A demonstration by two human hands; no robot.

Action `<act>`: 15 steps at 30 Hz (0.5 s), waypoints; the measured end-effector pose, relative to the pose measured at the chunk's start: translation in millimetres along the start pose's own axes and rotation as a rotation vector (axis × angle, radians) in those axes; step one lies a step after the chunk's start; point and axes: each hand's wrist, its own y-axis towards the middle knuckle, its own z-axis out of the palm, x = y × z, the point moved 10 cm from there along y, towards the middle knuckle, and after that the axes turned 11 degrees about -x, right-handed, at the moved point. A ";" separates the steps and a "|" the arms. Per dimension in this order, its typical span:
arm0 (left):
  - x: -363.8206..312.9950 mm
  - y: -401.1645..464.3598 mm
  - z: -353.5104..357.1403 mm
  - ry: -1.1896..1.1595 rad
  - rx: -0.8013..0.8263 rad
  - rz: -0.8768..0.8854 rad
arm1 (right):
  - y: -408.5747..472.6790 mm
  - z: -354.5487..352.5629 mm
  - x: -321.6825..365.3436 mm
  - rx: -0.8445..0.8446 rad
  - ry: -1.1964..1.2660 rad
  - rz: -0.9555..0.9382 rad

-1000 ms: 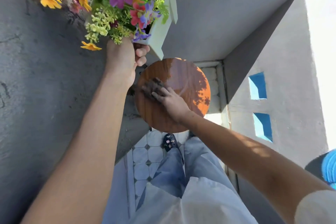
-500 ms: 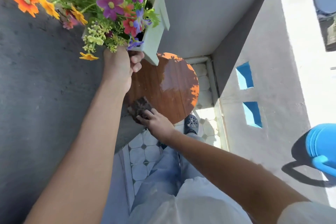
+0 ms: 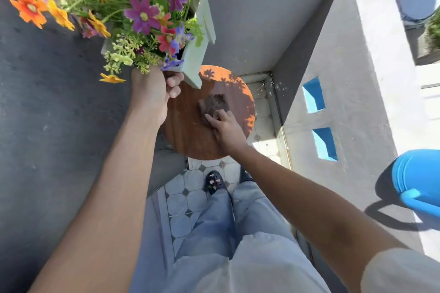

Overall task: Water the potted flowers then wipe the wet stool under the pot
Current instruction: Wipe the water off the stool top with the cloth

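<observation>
Left hand (image 3: 152,93) gripping pot (image 3: 194,54), right hand (image 3: 226,126) pressing cloth (image 3: 213,102)

Hard daylight falls from above and the right of the hands. The ledge beyond the right hand (image 3: 228,129) is blown out nearly white, while the wall past the left hand (image 3: 152,93) lies in deep grey shade. Flower shadows dapple the far rim of the stool (image 3: 190,135), whose sunlit edge glows orange. The watering can (image 3: 419,181), well right of the hands, throws a crisp dark shadow. The cloth (image 3: 214,102) is smeared by motion blur. Straight edges bow outward toward the frame's borders from wide-angle distortion.
</observation>
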 end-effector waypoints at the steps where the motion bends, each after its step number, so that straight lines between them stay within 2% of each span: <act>1: 0.1 -1.1 0.7 0.002 0.000 0.001 | -15.8 11.6 23.9 0.053 -0.001 -0.101; 3: -0.1 -2.4 2.0 0.007 0.000 -0.006 | -47.4 22.0 47.9 0.129 0.046 -0.215; 6: -1.1 -1.5 -0.3 0.003 -0.004 -0.035 | -71.9 7.9 25.9 0.137 0.022 -0.297; 8: -1.4 0.3 -1.5 0.005 -0.004 -0.044 | -59.6 -18.1 -15.7 0.108 0.003 -0.164; 11: -1.8 1.7 -0.6 0.033 -0.020 -0.042 | -19.6 -60.2 -89.1 -0.060 -0.040 0.201; 13: -4.3 1.0 1.8 0.026 -0.028 -0.038 | -8.9 -67.9 -100.9 -0.127 -0.050 0.318; 15: -8.4 -0.6 4.8 0.019 -0.026 -0.035 | -20.6 -55.6 -94.2 -0.090 -0.040 0.404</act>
